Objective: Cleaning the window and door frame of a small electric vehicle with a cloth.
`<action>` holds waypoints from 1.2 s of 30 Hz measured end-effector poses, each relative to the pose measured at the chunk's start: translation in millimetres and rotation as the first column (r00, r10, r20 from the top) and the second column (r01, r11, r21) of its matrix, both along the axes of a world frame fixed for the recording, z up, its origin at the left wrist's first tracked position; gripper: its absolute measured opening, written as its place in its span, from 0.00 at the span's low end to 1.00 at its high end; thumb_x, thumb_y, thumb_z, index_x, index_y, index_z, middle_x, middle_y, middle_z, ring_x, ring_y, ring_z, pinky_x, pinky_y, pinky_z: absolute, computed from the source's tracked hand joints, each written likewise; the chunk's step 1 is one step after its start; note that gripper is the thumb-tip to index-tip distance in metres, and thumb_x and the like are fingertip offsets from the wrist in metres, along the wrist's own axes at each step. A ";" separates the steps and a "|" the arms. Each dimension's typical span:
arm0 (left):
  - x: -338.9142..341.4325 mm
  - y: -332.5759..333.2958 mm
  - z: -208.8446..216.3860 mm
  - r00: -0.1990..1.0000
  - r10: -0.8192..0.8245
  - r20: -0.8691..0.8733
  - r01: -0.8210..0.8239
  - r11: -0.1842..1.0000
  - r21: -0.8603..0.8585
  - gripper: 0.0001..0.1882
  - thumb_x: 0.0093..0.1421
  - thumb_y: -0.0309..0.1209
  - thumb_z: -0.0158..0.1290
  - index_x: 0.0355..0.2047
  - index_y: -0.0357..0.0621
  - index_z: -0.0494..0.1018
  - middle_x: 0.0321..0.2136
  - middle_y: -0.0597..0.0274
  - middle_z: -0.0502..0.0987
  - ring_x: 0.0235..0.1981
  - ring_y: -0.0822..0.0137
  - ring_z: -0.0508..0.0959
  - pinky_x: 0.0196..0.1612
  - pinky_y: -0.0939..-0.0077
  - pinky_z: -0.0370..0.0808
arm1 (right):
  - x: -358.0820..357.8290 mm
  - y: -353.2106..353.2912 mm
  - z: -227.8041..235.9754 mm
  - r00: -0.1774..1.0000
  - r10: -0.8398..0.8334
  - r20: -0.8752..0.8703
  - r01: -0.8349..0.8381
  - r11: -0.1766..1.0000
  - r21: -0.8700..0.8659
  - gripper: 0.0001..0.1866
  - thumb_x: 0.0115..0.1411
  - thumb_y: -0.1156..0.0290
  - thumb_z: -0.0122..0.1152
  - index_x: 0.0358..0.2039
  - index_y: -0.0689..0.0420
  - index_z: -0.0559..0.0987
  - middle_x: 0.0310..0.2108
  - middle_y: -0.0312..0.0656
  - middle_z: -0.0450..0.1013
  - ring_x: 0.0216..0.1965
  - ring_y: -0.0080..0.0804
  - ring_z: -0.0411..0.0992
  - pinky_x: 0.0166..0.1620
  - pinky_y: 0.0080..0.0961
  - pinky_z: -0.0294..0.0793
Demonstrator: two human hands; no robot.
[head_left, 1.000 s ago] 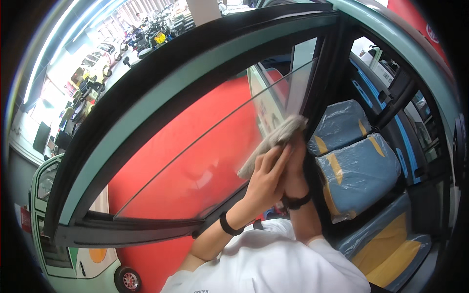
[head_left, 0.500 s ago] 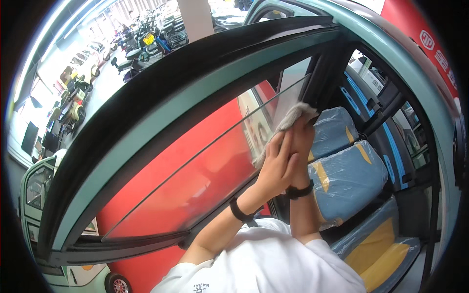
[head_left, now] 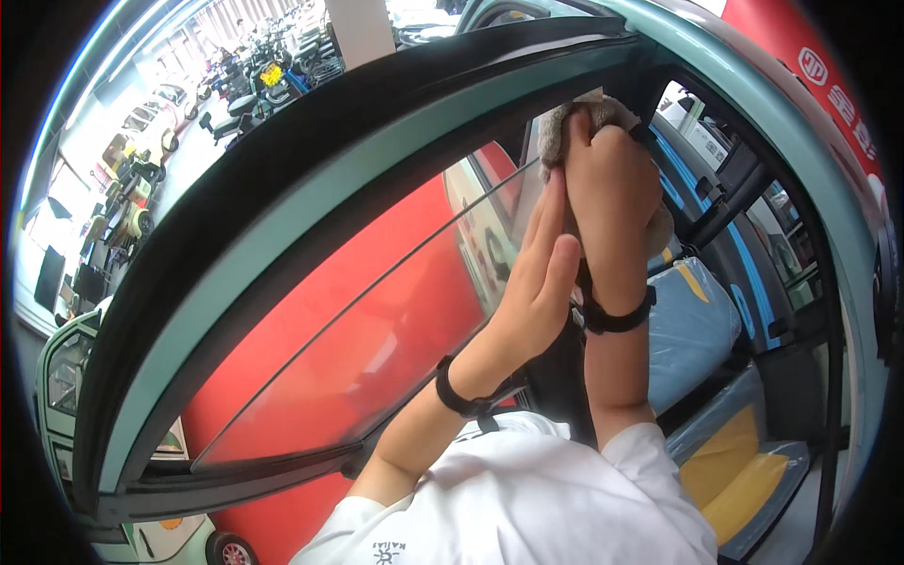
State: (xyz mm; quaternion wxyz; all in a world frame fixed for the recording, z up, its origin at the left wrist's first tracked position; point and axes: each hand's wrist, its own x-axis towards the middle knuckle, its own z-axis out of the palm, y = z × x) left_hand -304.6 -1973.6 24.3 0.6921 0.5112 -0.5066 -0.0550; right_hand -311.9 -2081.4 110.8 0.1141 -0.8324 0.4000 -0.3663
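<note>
Grey cloth [head_left: 555, 137], seemingly pinched by the right hand [head_left: 612, 188], left hand [head_left: 539, 292] straight-fingered alongside, could slip if that grip loosens.

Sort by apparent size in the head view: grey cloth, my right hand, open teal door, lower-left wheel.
1. Teal door
2. Right hand
3. Grey cloth, partly hidden behind that hand
4. Wheel, cut off by the picture's edge

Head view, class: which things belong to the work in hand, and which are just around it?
In use:
- grey cloth
- right hand, gripping it
- left hand, held flat
- door window

Just around:
- plastic-wrapped seats
- parked two-wheelers
- red-hubbed wheel
</note>
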 end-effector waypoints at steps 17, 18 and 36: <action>-3.7 30.7 -237.9 0.764 0.027 -0.645 0.307 0.864 0.399 0.43 0.77 0.57 0.29 0.76 0.34 0.37 0.77 0.42 0.41 0.78 0.57 0.42 0.76 0.67 0.43 | 2.8 9.3 -289.8 0.917 0.100 -0.386 0.051 0.930 0.363 0.21 0.66 0.58 0.53 0.29 0.61 0.85 0.33 0.59 0.81 0.37 0.60 0.82 0.42 0.52 0.81; -10.6 31.2 -238.0 0.764 0.021 -0.645 0.316 0.859 0.402 0.43 0.77 0.57 0.29 0.76 0.34 0.37 0.77 0.42 0.41 0.78 0.57 0.42 0.76 0.67 0.43 | -0.5 5.3 -309.5 0.918 0.092 -0.385 0.061 0.929 0.366 0.21 0.66 0.58 0.53 0.29 0.61 0.85 0.33 0.59 0.81 0.37 0.60 0.82 0.42 0.52 0.81; -68.6 186.2 -67.1 0.879 0.373 0.298 -0.384 0.923 -0.024 0.43 0.71 0.46 0.42 0.71 0.20 0.47 0.73 0.24 0.40 0.75 0.30 0.44 0.74 0.48 0.44 | -19.1 189.7 -44.7 0.470 0.276 0.838 -0.723 0.665 0.187 0.21 0.70 0.55 0.58 0.42 0.64 0.81 0.32 0.43 0.82 0.32 0.30 0.79 0.38 0.30 0.76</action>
